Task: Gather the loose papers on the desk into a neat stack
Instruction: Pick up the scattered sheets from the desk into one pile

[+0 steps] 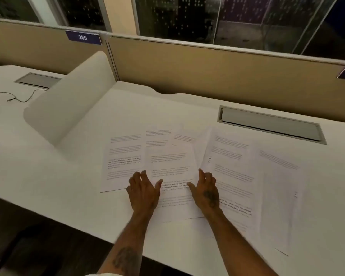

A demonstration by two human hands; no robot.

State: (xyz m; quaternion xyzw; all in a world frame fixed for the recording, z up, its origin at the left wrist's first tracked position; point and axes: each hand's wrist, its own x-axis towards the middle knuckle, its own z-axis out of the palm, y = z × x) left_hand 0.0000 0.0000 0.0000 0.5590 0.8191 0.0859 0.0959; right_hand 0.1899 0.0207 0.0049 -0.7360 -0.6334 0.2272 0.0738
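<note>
papers [187,166] fanned on surface [48,176] | left hand [142,193], right hand [205,193] flank centre sheet | fingers [145,175] spread flat, gripping nothing

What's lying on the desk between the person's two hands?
In the head view, one printed sheet lies between the left hand and the right hand, overlapping other papers.

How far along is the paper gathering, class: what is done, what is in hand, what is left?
Done: nothing looks stacked; the papers lie fanned and overlapping across the desk. In hand: the left hand and right hand rest flat on either side of the middle sheet, fingers spread, gripping nothing. Left: pull in the far-left sheet and far-right sheet, then square the edges.
</note>
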